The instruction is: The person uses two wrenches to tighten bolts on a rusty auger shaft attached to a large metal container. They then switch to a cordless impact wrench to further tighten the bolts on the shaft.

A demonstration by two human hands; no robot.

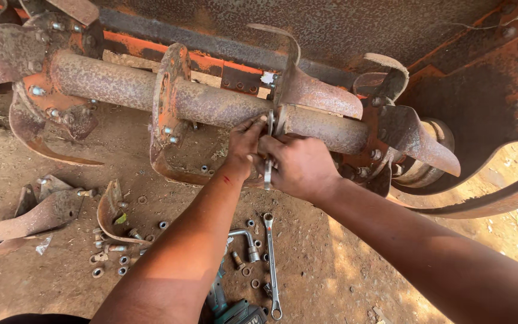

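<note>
A rusty tiller shaft (121, 84) with round flanges and curved blades runs across the view. My right hand (300, 167) grips a slim steel wrench (268, 174) that stands upright against the middle flange (278, 120). My left hand (244, 144) is at the same flange, fingers pinched at the wrench's upper end, where a bolt seems to sit under them; the bolt itself is hidden. One curved blade (316, 93) sits fixed on that flange just above both hands.
On the dirt below lie a long ring wrench (273, 267), an L-shaped socket handle (244, 238), several loose nuts and bolts (110, 258), detached curved blades (43, 213) and a power tool (235, 309). The orange machine frame (481, 96) closes the right side.
</note>
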